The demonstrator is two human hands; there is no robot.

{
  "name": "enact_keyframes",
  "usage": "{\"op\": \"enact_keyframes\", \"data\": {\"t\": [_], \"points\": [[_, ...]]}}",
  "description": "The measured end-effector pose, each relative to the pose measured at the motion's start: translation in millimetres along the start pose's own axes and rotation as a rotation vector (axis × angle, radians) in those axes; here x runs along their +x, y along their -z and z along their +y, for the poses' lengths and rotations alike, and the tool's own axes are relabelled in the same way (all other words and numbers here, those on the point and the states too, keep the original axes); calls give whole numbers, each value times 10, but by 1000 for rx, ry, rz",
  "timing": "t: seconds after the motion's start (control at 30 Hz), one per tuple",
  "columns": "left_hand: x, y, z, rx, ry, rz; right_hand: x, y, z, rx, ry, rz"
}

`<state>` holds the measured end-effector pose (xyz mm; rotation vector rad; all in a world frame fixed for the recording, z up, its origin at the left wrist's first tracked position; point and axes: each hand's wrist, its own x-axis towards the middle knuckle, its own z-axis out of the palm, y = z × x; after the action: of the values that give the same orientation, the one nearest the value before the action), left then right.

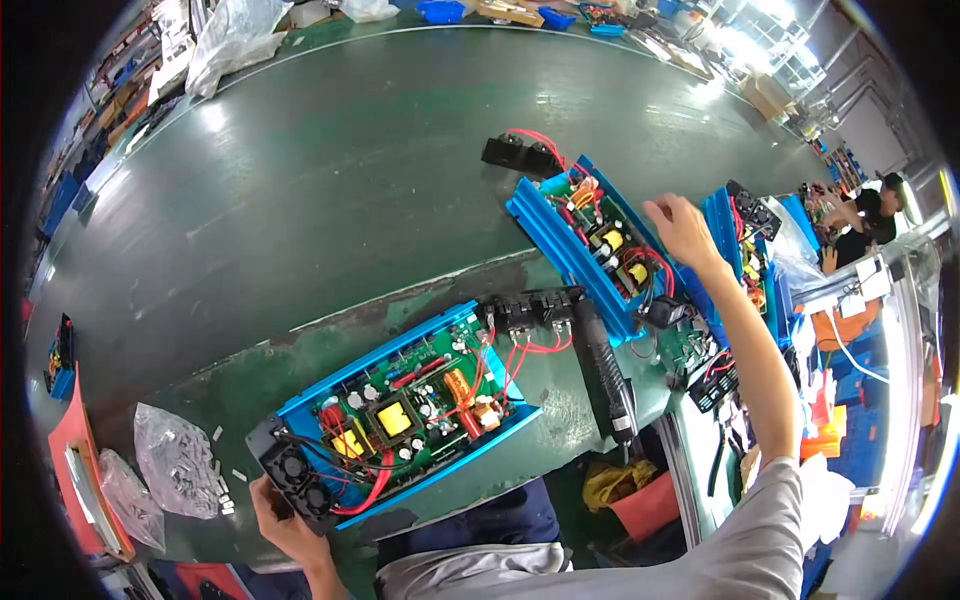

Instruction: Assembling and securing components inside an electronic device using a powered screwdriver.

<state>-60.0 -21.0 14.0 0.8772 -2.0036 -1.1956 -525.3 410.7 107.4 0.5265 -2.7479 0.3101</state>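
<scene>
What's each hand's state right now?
Left hand: at the edge of the black fan panel; grip hidden, can't tell.
Right hand: fingers curled, nothing visibly held; open or closed can't be told.

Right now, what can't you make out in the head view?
Left hand: head view; the fan panel hides some fingertips, so its grip is unclear.
Right hand: head view; curled fingers would hide anything small inside.
Right-hand blue unit: head view; the right forearm covers part.
Grey pieces: head view; too small to count through the clear bag.
Far-left unit: head view; too small near the rim.
</scene>
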Motion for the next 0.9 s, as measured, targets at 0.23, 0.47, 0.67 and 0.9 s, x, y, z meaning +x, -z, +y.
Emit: {"op": "enact_keyframes", "data": {"t": [0.23,0.47,0.67,0.9], "points": [[87,-29,25,120,-46,49,-36,-272,220,263,-119,-334],[89,271,366,13,-43,-5,18,-239,165,179,-16,-441],[-116,49,610,284,-51,-234,-342,-180,112,-220,134,-47],[98,58,822,352,-709,-266,-1550,582,-2124,285,560,148]]}}
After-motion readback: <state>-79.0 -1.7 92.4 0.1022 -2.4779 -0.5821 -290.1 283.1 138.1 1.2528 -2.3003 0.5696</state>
